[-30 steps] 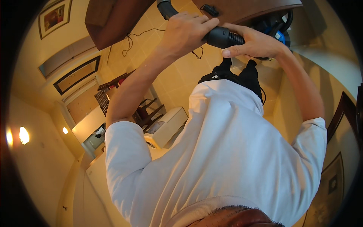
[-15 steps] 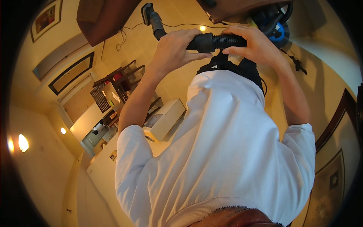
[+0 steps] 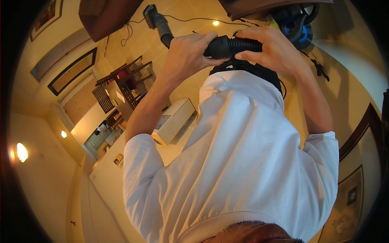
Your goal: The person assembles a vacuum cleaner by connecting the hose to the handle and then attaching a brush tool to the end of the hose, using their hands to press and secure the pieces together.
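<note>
A black vacuum cleaner hose (image 3: pixel 248 44) runs crosswise at my waist. My left hand (image 3: pixel 189 53) is wrapped round the smooth black handle (image 3: pixel 219 47), its thumb along the near side. Further along, my right hand (image 3: pixel 277 47) closes on the ribbed part of the hose, with the fingers over the far side and the thumb underneath. Beyond my left hand the tube bends outward to a flat black nozzle head (image 3: pixel 150 15), held off the floor. A blue and black vacuum cleaner body (image 3: pixel 299 32) is at the far right, partly behind dark furniture.
Two brown furniture pieces stand at the far side, one at left (image 3: pixel 107 18), another at right (image 3: pixel 259 9). A thin black cable (image 3: pixel 188 20) lies across the tiled floor (image 3: pixel 194 10). At left are dark chairs (image 3: pixel 135 79) and a white cabinet (image 3: pixel 174 119).
The nozzle head has shifted slightly left, and the handle has tilted a little. Both hands keep their hold. The surroundings have moved slightly in the picture.
</note>
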Demonstrator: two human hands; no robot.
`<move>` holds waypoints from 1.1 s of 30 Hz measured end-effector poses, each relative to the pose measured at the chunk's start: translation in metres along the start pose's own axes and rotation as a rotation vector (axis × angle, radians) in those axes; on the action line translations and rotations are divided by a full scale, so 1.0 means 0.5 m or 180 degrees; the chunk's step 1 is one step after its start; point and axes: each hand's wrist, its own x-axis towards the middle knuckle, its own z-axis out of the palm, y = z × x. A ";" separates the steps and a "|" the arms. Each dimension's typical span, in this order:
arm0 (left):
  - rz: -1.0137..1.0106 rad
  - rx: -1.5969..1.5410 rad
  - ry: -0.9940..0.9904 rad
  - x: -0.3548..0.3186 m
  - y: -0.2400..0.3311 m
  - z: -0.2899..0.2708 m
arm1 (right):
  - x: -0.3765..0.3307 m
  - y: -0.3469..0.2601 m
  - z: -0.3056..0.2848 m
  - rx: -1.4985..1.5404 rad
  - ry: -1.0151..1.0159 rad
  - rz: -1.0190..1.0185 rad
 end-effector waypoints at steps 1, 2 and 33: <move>0.0049 -0.0076 -0.0021 0.003 -0.002 0.005 | 0.002 0.004 -0.003 0.0156 -0.0216 0.0086; 0.0062 -0.0079 -0.0035 0.003 -0.003 0.010 | 0.003 0.006 -0.004 0.0313 -0.0421 0.0181; -0.0010 -0.1213 -0.0863 0.019 -0.163 0.234 | -0.131 0.338 0.193 0.0629 0.4943 0.1964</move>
